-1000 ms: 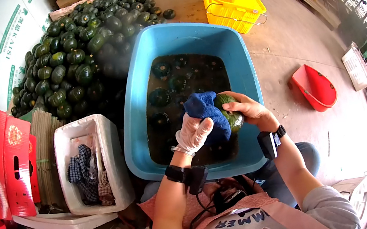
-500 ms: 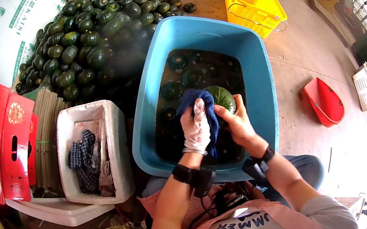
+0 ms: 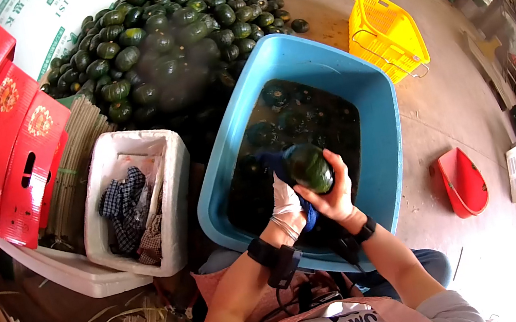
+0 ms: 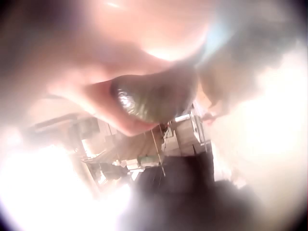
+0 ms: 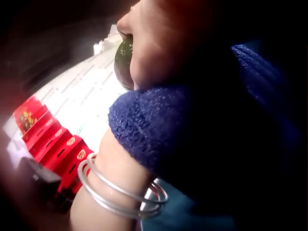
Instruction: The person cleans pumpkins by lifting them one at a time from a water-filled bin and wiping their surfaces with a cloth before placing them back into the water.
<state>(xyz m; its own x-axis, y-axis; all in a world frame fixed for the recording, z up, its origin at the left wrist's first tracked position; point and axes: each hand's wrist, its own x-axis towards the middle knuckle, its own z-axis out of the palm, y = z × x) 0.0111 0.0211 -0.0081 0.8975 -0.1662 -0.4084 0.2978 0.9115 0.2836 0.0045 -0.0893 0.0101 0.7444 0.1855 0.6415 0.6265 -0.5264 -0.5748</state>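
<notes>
A dark green pumpkin is held over the water in the blue tub, its glossy side facing up. My bare right hand grips it from the right, thumb and fingers spread round its side. On the pumpkin's left, my gloved left hand holds a wet blue cloth against it; the fingers are mostly hidden behind the pumpkin. In the left wrist view the pumpkin appears blurred under a hand. Several more pumpkins lie in the murky water.
A large heap of pumpkins lies beyond the tub. To the left stand a white foam box with checked cloths and red cartons. A yellow crate and a red basin sit on the floor at right.
The pumpkin has been turned in my hands and now sits more in front of the left hand and cloth. The head view has swung, shifting the tub to the right.
</notes>
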